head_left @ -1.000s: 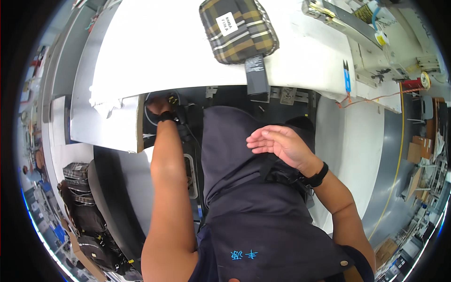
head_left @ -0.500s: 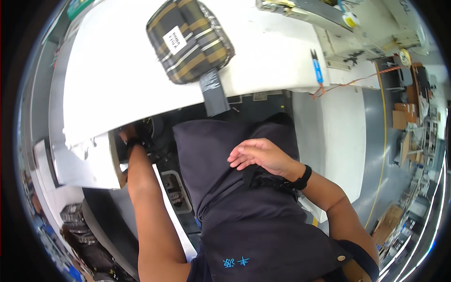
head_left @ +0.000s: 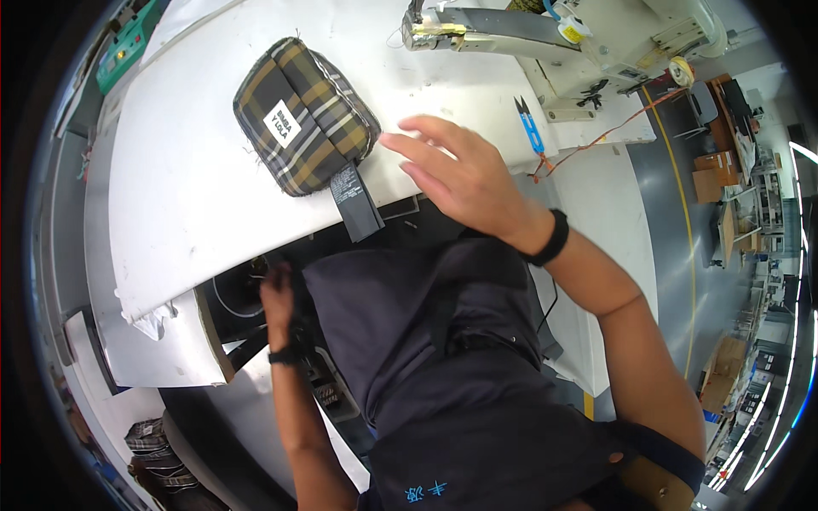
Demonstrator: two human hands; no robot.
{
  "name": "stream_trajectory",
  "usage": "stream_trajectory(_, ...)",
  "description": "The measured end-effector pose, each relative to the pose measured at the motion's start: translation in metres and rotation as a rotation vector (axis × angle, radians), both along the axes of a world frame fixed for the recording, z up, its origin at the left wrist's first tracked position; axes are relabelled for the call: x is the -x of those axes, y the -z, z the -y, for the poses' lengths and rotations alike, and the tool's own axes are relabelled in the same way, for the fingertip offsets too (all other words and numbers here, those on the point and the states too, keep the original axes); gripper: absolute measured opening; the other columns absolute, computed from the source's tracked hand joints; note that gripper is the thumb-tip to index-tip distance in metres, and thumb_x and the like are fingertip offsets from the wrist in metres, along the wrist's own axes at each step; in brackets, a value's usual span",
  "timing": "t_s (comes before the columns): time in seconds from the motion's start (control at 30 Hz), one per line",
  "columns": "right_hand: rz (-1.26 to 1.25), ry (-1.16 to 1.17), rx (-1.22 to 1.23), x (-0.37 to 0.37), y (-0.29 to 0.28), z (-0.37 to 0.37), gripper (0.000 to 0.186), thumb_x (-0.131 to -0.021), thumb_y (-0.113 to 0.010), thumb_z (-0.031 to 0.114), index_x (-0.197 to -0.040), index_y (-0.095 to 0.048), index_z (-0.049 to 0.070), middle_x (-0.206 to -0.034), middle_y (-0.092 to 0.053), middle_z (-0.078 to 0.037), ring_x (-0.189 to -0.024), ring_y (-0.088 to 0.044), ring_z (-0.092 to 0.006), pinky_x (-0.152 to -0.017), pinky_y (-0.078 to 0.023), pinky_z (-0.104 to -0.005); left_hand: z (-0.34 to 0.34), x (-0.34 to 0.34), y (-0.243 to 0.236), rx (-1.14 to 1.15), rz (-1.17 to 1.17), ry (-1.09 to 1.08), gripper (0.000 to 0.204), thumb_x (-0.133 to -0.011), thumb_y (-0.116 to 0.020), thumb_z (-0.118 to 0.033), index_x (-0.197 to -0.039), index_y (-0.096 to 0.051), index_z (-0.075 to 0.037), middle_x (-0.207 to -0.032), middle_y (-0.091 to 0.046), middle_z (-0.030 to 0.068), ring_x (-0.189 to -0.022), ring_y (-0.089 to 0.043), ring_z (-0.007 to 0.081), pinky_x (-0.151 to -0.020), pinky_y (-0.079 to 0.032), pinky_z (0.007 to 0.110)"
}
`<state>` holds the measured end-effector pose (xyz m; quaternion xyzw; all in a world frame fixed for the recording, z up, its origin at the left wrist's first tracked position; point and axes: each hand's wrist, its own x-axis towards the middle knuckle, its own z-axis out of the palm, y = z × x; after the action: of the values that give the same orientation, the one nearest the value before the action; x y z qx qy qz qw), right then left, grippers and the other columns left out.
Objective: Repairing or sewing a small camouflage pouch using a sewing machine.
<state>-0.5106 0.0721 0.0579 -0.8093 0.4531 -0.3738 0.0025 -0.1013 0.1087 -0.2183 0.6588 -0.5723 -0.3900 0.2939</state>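
Two hands seen: right hand [head_left: 467, 177] raised from lap [head_left: 375, 298] to right edge of checked pouch [head_left: 298, 162], loosely spread, nothing held; contact cannot be told. Pouch, set on table [head_left: 187, 196], thus brought within reach. Left hand [head_left: 277, 296] lowered below pouch; hold cannot be told.

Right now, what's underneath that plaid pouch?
The plaid pouch rests on the white tabletop; a black tag sticks out at its near edge. Anything else directly beneath is covered.
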Motion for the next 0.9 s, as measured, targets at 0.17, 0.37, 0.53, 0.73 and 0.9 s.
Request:
stream_trajectory(0.17,-0.276,-0.224,0.288,-0.008,-0.013,0.056,0.032,-0.082,-0.073,0.008,-0.114,-0.071,0.011,-0.117,-0.065,-0.004,-0.100,-0.064,-0.0218,-0.081,-0.052,-0.0344,-0.051,0.074,-0.130,0.193,0.147,0.277,0.020,-0.095,-0.061,-0.005,-0.111,-0.068,0.005,-0.106,-0.071,0.0188,-0.095,-0.071,0.0270,-0.084,-0.055,0.035)
stream_trajectory(0.37,-0.101,-0.309,0.178,-0.036,-0.055,0.043,0.012,-0.086,-0.073,0.013,-0.096,-0.072,0.007,-0.095,-0.070,-0.001,-0.094,-0.064,-0.0177,-0.078,-0.049,-0.0297,-0.043,0.100,-0.243,0.276,-0.177,0.046,0.044,-0.095,-0.068,-0.006,-0.137,-0.056,-0.002,-0.131,-0.060,0.0120,-0.108,-0.063,0.0195,-0.089,-0.054,0.032)
stream_trajectory(0.53,0.545,-0.344,-0.691,-0.042,-0.089,-0.021,0.015,-0.097,-0.068,0.017,-0.101,-0.073,0.004,-0.090,-0.070,0.000,-0.084,-0.062,-0.0073,-0.077,-0.049,-0.0251,-0.025,0.119,-0.302,0.678,-0.377,0.070,0.069,-0.100,-0.060,-0.025,-0.155,-0.030,0.002,-0.149,-0.047,0.0150,-0.130,-0.052,0.0232,-0.109,-0.041,0.038)
stream_trajectory(0.73,1.378,-0.383,-1.210,-0.031,-0.065,-0.075,0.017,-0.098,-0.066,0.022,-0.102,-0.073,0.007,-0.090,-0.069,0.003,-0.081,-0.061,-0.0057,-0.075,-0.047,-0.0235,-0.042,0.157,-0.297,0.121,-0.741,0.095,0.052,-0.107,-0.048,-0.022,-0.150,-0.039,0.006,-0.143,-0.054,0.0158,-0.128,-0.054,0.0198,-0.111,-0.040,0.035)
stream_trajectory(0.9,1.543,-0.416,-1.243,-0.025,-0.050,-0.094,0.015,-0.098,-0.066,0.020,-0.103,-0.071,0.007,-0.092,-0.070,0.002,-0.085,-0.063,-0.0070,-0.079,-0.049,-0.0254,-0.055,0.168,-0.292,0.298,-0.823,0.088,0.051,-0.103,-0.053,-0.021,-0.145,-0.044,0.006,-0.134,-0.059,0.0147,-0.121,-0.057,0.0203,-0.107,-0.043,0.035)
